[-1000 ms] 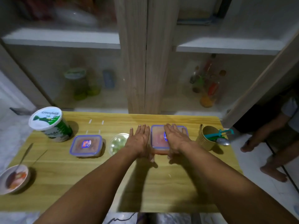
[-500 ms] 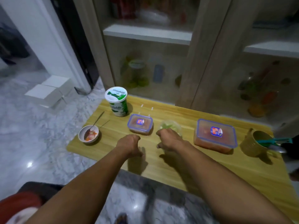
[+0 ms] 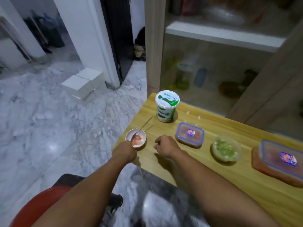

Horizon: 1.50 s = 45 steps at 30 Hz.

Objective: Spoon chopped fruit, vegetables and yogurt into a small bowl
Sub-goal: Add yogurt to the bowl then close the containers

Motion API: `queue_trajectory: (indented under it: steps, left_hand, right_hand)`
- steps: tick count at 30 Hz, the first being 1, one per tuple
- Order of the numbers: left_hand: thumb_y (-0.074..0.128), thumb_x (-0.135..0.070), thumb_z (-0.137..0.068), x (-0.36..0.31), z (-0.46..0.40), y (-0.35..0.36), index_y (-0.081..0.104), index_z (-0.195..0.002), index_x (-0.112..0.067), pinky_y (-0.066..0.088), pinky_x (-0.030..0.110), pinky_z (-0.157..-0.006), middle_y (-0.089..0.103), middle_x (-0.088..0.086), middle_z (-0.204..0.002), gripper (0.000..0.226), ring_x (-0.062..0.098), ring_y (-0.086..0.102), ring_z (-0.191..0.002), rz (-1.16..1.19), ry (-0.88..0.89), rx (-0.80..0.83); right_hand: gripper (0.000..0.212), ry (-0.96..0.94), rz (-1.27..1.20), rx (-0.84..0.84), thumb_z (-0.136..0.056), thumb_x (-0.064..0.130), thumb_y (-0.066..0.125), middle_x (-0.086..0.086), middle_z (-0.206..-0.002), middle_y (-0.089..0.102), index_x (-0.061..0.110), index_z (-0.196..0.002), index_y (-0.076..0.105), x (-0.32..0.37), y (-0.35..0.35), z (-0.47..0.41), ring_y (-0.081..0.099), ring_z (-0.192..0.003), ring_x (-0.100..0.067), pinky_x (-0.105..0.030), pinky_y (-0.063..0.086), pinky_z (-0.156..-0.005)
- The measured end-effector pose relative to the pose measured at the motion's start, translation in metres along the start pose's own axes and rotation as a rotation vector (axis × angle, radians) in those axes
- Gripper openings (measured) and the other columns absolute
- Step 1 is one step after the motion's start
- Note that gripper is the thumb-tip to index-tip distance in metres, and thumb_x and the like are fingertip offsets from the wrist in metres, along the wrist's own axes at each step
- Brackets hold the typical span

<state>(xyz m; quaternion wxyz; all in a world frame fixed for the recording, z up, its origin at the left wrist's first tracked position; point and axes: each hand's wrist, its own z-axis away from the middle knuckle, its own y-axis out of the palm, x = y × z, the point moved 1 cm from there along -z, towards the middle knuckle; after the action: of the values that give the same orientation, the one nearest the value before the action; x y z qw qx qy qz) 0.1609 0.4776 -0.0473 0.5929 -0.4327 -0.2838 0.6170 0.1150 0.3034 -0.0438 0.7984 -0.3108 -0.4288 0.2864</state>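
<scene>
The small bowl (image 3: 135, 138) sits in the middle of the frame, right at the corner of the wooden table (image 3: 221, 181); it already has some red and pale bits of food in it, and a spoon (image 3: 142, 127) leans in it with its handle pointing up and to the right, ready to be picked up. The left hand (image 3: 125, 150) is at the near edge of the bowl and seems to touch or hold its rim, likely to keep it from sliding off the corner; the fingers are hidden behind the hand, so I cannot tell if they grip it. The right hand (image 3: 165, 145) is just right of the bowl, over the table; its fingers are curled and it holds nothing.

The food waits in a row toward the right so each is easy to reach: the yogurt tub (image 3: 166, 106) stands above the bowl with its lid on; a small box (image 3: 190, 134) with a blue-edged lid is next to the right hand; then a clear tub of green bits (image 3: 226, 150); then a big box (image 3: 278, 161) at the right edge, lid on too. The lids keep the food clean, so I think one must come off before more scooping.
</scene>
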Motion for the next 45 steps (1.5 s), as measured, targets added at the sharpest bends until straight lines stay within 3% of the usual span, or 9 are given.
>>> queue_trajectory:
  steps: [3,8,14,25,30,33,36,42,45]
  left_hand:
    - [0.050,-0.038,-0.094,0.020,-0.026,-0.002,0.057,-0.123,-0.005,0.047,0.035,-0.089,0.060,0.017,-0.127,0.044,0.033,0.058,-0.117,0.118,-0.057,-0.012]
    - [0.046,-0.034,-0.095,0.033,-0.060,0.003,0.063,-0.109,0.003,0.052,0.036,-0.079,0.067,0.024,-0.110,0.043,0.038,0.066,-0.098,0.319,-0.079,0.009]
    - [0.052,-0.027,-0.095,0.040,-0.079,0.008,0.064,-0.111,0.005,0.050,0.036,-0.079,0.067,0.022,-0.111,0.038,0.036,0.064,-0.103,0.366,-0.094,-0.005]
    - [0.053,-0.019,-0.090,0.026,-0.055,0.005,0.067,-0.098,0.008,0.047,0.033,-0.068,0.070,0.023,-0.100,0.032,0.038,0.067,-0.093,0.413,-0.044,0.005]
    - [0.051,-0.020,-0.084,-0.006,-0.024,0.014,0.071,-0.088,0.007,0.058,0.038,-0.072,0.072,0.025,-0.089,0.033,0.039,0.070,-0.082,0.442,0.043,0.020]
    - [0.049,-0.027,-0.077,-0.033,-0.002,0.028,0.073,-0.085,0.004,0.057,0.035,-0.071,0.073,0.023,-0.087,0.040,0.037,0.070,-0.081,0.435,0.094,0.034]
    - [0.043,-0.032,-0.066,-0.057,0.014,0.047,0.073,-0.084,0.005,0.060,0.042,-0.075,0.074,0.024,-0.086,0.051,0.039,0.071,-0.080,0.467,0.140,0.057]
    - [0.040,-0.038,-0.065,-0.116,0.046,0.095,0.073,-0.084,0.004,0.060,0.043,-0.076,0.075,0.022,-0.087,0.057,0.039,0.072,-0.082,0.414,0.222,0.116]
    - [0.043,-0.039,-0.072,-0.143,0.063,0.116,0.073,-0.088,0.004,0.060,0.043,-0.079,0.075,0.022,-0.088,0.054,0.039,0.072,-0.084,0.379,0.256,0.142]
  right_hand:
    - [0.037,0.046,-0.053,-0.017,-0.090,0.027,0.059,-0.010,-0.131,0.062,0.018,-0.125,0.063,0.021,0.014,-0.021,0.057,-0.120,-0.029,-0.036,0.047,-0.099]
    - [0.028,0.106,-0.077,-0.045,-0.092,0.025,0.054,-0.014,-0.119,0.067,0.012,-0.112,0.070,0.036,0.030,-0.046,0.060,-0.109,-0.034,-0.035,0.049,-0.087]
    - [0.024,0.191,-0.112,-0.075,-0.089,0.022,0.056,-0.015,-0.104,0.070,0.007,-0.098,0.073,0.040,0.041,-0.060,0.063,-0.094,-0.034,-0.030,0.043,-0.071]
    - [0.023,0.208,-0.128,-0.140,-0.079,0.014,0.052,-0.014,-0.087,0.070,0.007,-0.081,0.073,0.029,0.029,-0.029,0.063,-0.081,-0.033,-0.030,0.043,-0.063]
    - [0.017,0.237,-0.160,-0.204,-0.080,0.014,0.057,-0.010,-0.081,0.070,0.009,-0.080,0.074,-0.002,0.013,0.005,0.066,-0.079,-0.028,-0.037,0.057,-0.066]
    - [0.015,0.241,-0.159,-0.222,-0.080,0.012,0.058,-0.009,-0.072,0.064,0.008,-0.070,0.069,-0.032,-0.001,0.029,0.061,-0.072,-0.027,-0.032,0.048,-0.060]
    - [0.016,0.260,-0.164,-0.223,-0.077,0.011,0.055,-0.011,-0.072,0.062,0.011,-0.065,0.066,-0.064,-0.013,0.054,0.060,-0.074,-0.030,-0.029,0.041,-0.060]
    - [0.013,0.305,-0.178,-0.259,-0.072,0.009,0.054,-0.015,-0.066,0.055,0.007,-0.063,0.063,-0.136,-0.032,0.106,0.052,-0.067,-0.032,-0.027,0.038,-0.059]
    - [0.015,0.330,-0.186,-0.290,-0.076,0.010,0.055,-0.018,-0.072,0.062,0.008,-0.065,0.065,-0.169,-0.040,0.128,0.052,-0.068,-0.032,-0.028,0.038,-0.060]
